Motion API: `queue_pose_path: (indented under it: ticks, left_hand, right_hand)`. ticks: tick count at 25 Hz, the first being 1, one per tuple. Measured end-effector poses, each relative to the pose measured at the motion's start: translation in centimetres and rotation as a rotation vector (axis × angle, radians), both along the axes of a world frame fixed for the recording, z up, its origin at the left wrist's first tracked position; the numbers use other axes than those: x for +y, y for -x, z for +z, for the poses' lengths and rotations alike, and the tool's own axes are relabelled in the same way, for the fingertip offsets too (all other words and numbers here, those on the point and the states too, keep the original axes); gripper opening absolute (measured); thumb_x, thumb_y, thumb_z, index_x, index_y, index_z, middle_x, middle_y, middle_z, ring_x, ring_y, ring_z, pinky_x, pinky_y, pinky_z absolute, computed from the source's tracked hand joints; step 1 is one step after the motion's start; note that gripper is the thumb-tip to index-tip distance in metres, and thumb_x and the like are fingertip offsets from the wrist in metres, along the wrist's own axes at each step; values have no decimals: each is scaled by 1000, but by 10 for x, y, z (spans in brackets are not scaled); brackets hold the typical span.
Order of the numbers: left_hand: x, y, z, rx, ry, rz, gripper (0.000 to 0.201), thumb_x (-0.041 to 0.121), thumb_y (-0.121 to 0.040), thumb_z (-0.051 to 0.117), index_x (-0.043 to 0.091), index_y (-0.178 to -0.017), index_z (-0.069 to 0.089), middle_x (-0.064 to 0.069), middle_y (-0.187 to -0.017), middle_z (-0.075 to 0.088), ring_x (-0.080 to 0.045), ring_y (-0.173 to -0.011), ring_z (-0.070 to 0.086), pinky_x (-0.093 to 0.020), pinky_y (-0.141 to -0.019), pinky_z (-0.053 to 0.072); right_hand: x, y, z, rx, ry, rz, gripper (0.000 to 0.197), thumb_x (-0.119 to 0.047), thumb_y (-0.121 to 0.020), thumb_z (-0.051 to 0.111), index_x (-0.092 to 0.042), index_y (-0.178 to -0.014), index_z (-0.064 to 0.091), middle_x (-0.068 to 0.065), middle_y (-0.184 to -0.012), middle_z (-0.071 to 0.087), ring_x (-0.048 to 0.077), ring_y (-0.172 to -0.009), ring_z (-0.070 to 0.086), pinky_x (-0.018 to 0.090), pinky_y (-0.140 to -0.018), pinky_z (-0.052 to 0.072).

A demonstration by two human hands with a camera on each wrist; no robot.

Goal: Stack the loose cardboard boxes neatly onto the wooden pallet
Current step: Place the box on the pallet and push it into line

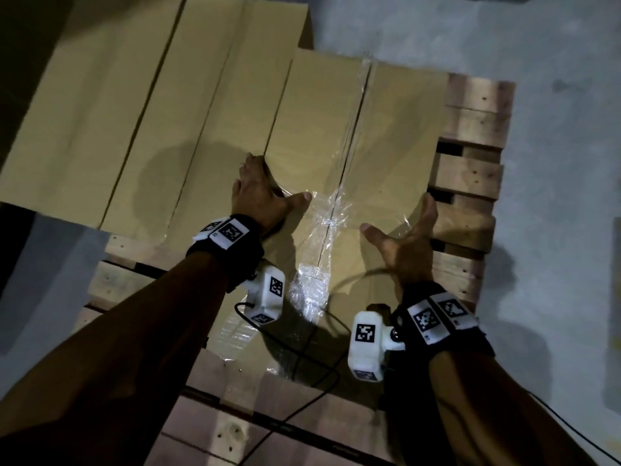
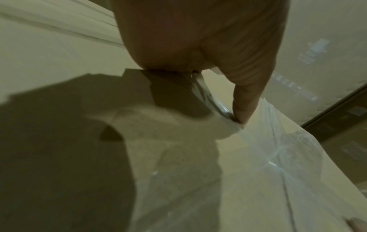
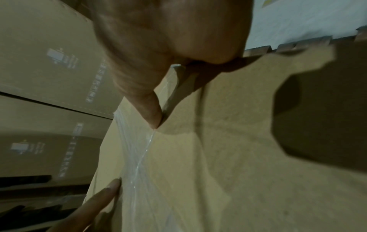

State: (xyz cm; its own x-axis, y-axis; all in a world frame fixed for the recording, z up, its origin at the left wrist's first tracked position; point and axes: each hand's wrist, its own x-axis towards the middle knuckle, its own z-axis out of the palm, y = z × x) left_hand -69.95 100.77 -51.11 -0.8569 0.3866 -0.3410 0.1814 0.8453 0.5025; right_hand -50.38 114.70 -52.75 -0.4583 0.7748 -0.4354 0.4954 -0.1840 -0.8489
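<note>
grey floor (image 1: pixel 554 196) | wooden pallet (image 1: pixel 470 173) | tan cardboard box (image 1: pixel 386 136), clear-taped seam

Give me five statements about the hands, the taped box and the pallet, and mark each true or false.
1. Both hands rest on the taped box. True: left hand, right hand.
2. The box's top seam is covered with brown paper tape. False: the clear tape is crinkled and shiny.
3. The box sits on the wooden pallet. True.
4. The right hand is clenched in a fist. False: its fingers are spread, thumb on the box top.
5. No other boxes are nearby. False: taller boxes stand against its left side.
</note>
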Motion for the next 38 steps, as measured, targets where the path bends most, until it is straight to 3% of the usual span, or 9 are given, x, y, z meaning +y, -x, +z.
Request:
queue_pose_path:
  ticks: [4, 8, 12, 15, 18, 22, 30, 34, 38]
  left_hand:
    - [15, 10, -6, 54, -9, 5, 103, 57, -74, 78, 10, -149, 26, -13, -161, 21, -31, -148, 18, -46, -120, 16]
    - [33, 28, -10, 53, 39, -14, 109, 59, -78, 72, 8, -155, 15, -10, -166, 8, -26, -152, 4, -40, -123, 4]
    - [51, 43, -16, 58, 68, -6, 112, 62, -79, 70, 8, -157, 11, -9, -166, 5, -27, -153, -1, -40, -122, 2]
    - [65, 56, -16, 49, 77, 11, 115, 64, -77, 70, 10, -158, 8, -7, -166, 4, -26, -153, -3, -40, -122, 1]
    - [78, 64, -11, 60, 78, 6, 111, 62, -79, 69, 9, -158, 10, -6, -166, 3, -28, -153, -5, -41, -122, 1]
    - [88, 72, -15, 56, 104, -9, 111, 64, -80, 66, 11, -158, 6, -4, -167, 1, -29, -152, -8, -43, -122, 0]
    - [90, 66, -13, 116, 274, -128, 92, 60, -91, 51, 11, -156, 8, -10, -166, -2, -36, -151, -7, -48, -122, 4]
    - [66, 51, 2, 28, 276, -172, 79, 46, -94, 55, 14, -154, 17, -6, -166, 1, -33, -152, -3, -47, -121, 6]
    - [11, 29, 16, -1, 329, -260, 47, 28, -98, 46, 17, -143, 35, -6, -164, 12, -33, -150, 7, -46, -119, 11]
  right_hand:
    - [13, 13, -7, 3, -31, -20, 112, -17, -75, 88, -21, -159, 13, 2, -161, 30, 5, -130, 28, 21, -107, 22]
    - [31, 29, -13, 17, -42, -32, 113, -18, -74, 89, -20, -159, 14, 1, -157, 35, 15, -139, 35, 18, -106, 26]
    - [50, 44, -17, 28, -15, -20, 112, -19, -76, 88, -22, -159, 14, -12, -137, 37, 3, -123, 33, 13, -100, 26]
    - [64, 55, -20, 26, -19, -45, 112, -21, -74, 88, -24, -159, 15, -11, -142, 41, 6, -125, 37, 17, -102, 28]
    - [76, 66, -23, 80, 26, -75, 112, -14, -75, 87, -25, -160, 15, -27, -129, 38, 5, -123, 36, 21, -105, 31]
    - [88, 78, -28, 70, 33, -72, 111, -17, -76, 87, -30, -159, 16, -10, -155, 34, 10, -137, 33, 22, -110, 27]
    - [88, 88, -28, -4, 5, -35, 111, -26, -78, 86, -37, -159, 11, 7, -160, 33, 26, -142, 38, 26, -106, 31]
    - [71, 73, -17, -95, -55, 105, 109, -24, -85, 80, -27, -161, 2, 5, -167, 16, 26, -150, 24, 26, -115, 20]
    - [30, 46, 3, -296, -214, 319, 97, -28, -89, 75, -19, -161, 11, 11, -168, -9, 31, -154, 6, 32, -120, 17]
